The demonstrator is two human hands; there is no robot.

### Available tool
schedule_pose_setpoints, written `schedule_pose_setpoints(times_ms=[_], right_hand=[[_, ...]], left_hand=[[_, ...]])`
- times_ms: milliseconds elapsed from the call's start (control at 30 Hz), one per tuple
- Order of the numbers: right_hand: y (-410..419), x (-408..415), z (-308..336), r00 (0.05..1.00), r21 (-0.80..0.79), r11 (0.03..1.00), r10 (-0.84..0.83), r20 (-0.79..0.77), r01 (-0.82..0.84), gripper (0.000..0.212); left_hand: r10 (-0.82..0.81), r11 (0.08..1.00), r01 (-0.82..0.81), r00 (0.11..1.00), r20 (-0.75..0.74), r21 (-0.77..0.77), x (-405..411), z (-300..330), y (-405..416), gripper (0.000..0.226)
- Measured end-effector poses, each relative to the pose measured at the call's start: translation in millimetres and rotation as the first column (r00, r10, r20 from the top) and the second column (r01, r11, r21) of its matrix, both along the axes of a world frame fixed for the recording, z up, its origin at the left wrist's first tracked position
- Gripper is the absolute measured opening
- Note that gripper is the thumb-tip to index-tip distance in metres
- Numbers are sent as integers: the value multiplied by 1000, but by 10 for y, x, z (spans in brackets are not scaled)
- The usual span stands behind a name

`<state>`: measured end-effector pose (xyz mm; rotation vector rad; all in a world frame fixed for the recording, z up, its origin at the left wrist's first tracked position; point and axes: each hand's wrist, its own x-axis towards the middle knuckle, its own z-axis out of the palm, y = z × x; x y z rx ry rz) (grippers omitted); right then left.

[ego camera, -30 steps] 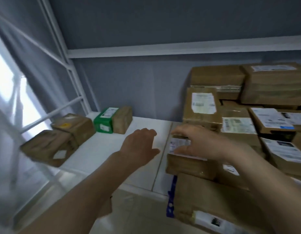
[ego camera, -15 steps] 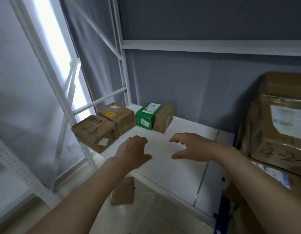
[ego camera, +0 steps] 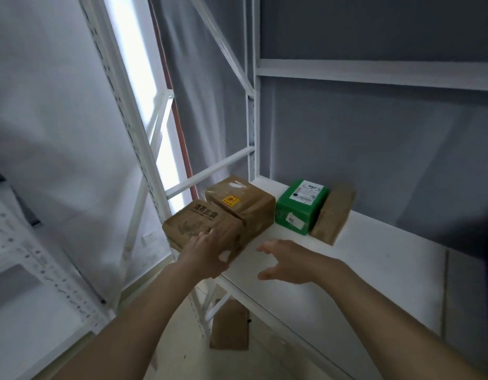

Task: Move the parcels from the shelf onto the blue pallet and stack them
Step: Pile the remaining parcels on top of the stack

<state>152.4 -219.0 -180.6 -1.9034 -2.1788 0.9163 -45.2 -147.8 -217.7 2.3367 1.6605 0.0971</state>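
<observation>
Four parcels sit toward the left end of the white shelf (ego camera: 347,259): the printed brown parcel (ego camera: 201,229) at the front left corner, a stickered brown parcel (ego camera: 241,205) touching behind it, then a green box (ego camera: 300,205) and a plain brown packet (ego camera: 332,216) by the back edge. Picking up the corner parcel looks to be the step in hand. The left hand (ego camera: 207,252) rests on its near face, fingers loose; the right hand (ego camera: 288,263) hovers spread just beside it, gripping nothing, and probably must close on the right side before lifting.
</observation>
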Motion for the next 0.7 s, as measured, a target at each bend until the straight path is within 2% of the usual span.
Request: schedule_pose_setpoints(times_ms=[133, 300, 400, 500, 700], right_hand=[[513, -402, -152, 999, -13, 1000, -13, -51, 13, 70], [997, -804, -393, 994, -63, 996, -64, -85, 59, 74], [1186, -964, -510, 978, -94, 981, -182, -104, 172, 91], [1302, -1035, -633, 945, -169, 944, -306, -115, 285, 112], [1405, -1037, -797, 893, -202, 914, -391, -223, 350, 130]], left_hand=[[8, 999, -8, 1000, 6, -40, -349, -102, 528, 70], [10, 999, -10, 1000, -18, -44, -684, -263, 994, 95], [66, 992, -73, 995, -74, -102, -808, -354, 1237, 103], [118, 978, -127, 991, -64, -168, -894, -462, 1457, 115], [154, 965, -161, 987, -47, -209, -907, -615, 1658, 131]])
